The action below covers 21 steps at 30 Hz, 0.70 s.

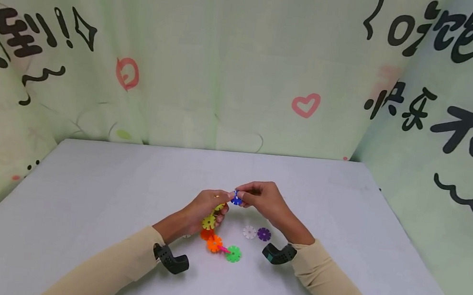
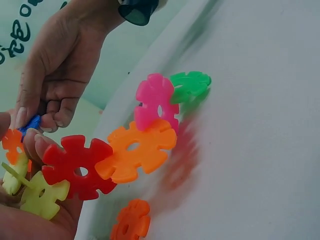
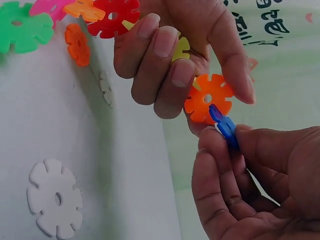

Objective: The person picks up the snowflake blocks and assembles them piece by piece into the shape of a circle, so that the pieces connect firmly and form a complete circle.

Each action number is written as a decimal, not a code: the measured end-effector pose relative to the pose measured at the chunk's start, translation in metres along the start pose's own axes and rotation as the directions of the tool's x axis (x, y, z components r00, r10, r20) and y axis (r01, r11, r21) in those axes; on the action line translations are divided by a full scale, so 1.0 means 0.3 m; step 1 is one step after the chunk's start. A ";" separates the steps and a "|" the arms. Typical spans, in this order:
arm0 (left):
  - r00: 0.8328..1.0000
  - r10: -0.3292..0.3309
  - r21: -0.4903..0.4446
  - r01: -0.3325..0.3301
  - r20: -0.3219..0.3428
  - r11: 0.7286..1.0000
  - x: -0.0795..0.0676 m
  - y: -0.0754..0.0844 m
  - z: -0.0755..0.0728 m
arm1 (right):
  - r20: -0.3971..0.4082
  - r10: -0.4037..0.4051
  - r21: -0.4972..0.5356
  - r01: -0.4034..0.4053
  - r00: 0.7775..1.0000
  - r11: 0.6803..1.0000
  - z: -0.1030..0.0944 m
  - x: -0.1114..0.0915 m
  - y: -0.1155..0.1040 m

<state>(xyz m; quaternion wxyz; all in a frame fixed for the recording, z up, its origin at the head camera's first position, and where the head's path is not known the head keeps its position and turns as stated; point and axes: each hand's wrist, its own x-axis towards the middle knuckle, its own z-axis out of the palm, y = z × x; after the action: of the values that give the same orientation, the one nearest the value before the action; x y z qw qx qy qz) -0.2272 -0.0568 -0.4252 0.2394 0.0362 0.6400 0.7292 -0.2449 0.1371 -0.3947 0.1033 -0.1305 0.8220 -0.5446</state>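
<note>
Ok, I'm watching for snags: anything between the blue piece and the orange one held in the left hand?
Nothing visible does. The blue piece, pinched in the right hand, sits at the edge of the orange piece in the right wrist view; whether they touch is unclear.

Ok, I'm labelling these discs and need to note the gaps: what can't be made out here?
- Right wrist: yellow discs, mostly hidden behind the left hand.
- Right wrist: green disc, cut off by the left edge.
- Left wrist: blue disc, mostly covered by the right hand.
- Left wrist: lower orange disc, cut off by the bottom edge.
</note>
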 end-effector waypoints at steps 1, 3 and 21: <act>1.000 0.000 0.015 0.001 -0.016 1.000 0.002 -0.004 -0.001 | 0.008 -0.002 -0.003 0.002 1.000 1.000 0.000 0.000 0.004; 0.999 0.002 0.040 0.000 -0.047 0.999 0.003 -0.008 -0.003 | 0.016 0.001 -0.014 -0.001 1.000 1.000 -0.002 0.000 0.012; 0.985 0.008 0.019 -0.005 -0.174 1.000 0.010 -0.001 -0.014 | 0.066 -0.015 -0.255 0.031 0.998 0.967 -0.041 -0.046 0.086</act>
<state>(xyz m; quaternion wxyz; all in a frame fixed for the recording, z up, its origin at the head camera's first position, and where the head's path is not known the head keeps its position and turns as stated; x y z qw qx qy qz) -0.2312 -0.0595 -0.4271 0.1797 -0.0233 0.6651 0.7244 -0.2382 0.1618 -0.4133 0.1054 -0.1693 0.8800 -0.4310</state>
